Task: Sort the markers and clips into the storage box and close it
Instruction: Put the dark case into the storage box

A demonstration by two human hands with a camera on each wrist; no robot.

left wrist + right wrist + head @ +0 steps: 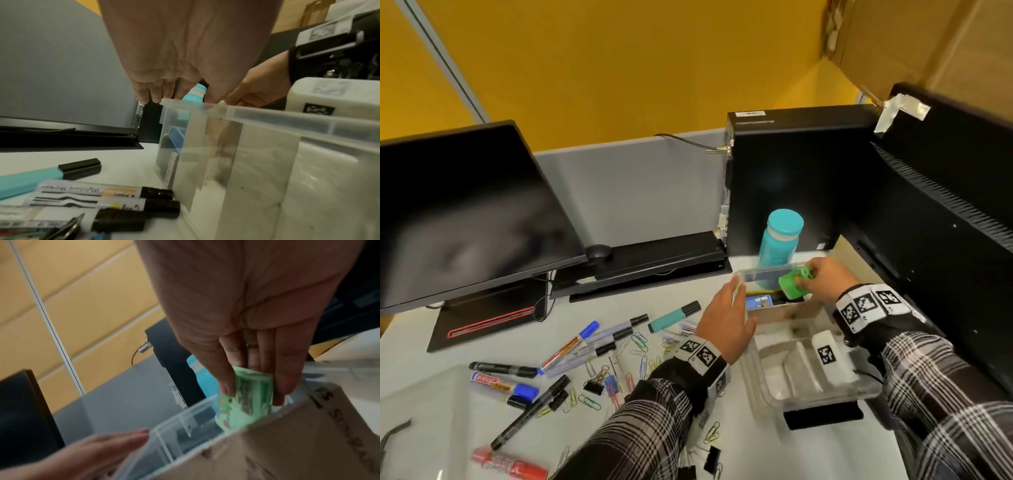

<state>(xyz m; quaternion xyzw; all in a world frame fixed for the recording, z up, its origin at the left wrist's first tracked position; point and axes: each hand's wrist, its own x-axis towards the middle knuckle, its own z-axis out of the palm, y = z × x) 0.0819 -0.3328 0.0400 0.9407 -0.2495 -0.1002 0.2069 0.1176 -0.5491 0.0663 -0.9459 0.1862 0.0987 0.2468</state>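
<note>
While the left hand (724, 320) lies with straight fingers against the left end of the clear plastic storage box (770, 383), holding nothing, the right hand (825, 279) grips a small green plastic object (794, 282) between thumb and fingers, just above the box's far compartment. From the right wrist view, the green plastic object (244, 404) sits tilted, its lower end just inside the box's rim, printed markings on its side too blurred to read. A blue item (758, 303) lies in that far compartment, and a white block with a black-and-white tag (828, 356) rests in the near part of the box.

On the white desk (619, 318), left of the box, the markers are scattered loose: a teal highlighter with a black cap (674, 317), a blue-capped whiteboard marker (571, 344), several black-capped markers (616, 334), a long black pen (530, 411) and a red marker (510, 464) near the front edge. Coloured paper clips (642, 366) and black binder clips (594, 387) lie among them, outside the box. A teal bottle (780, 243) stands behind the box, beside a black computer tower (791, 171).
</note>
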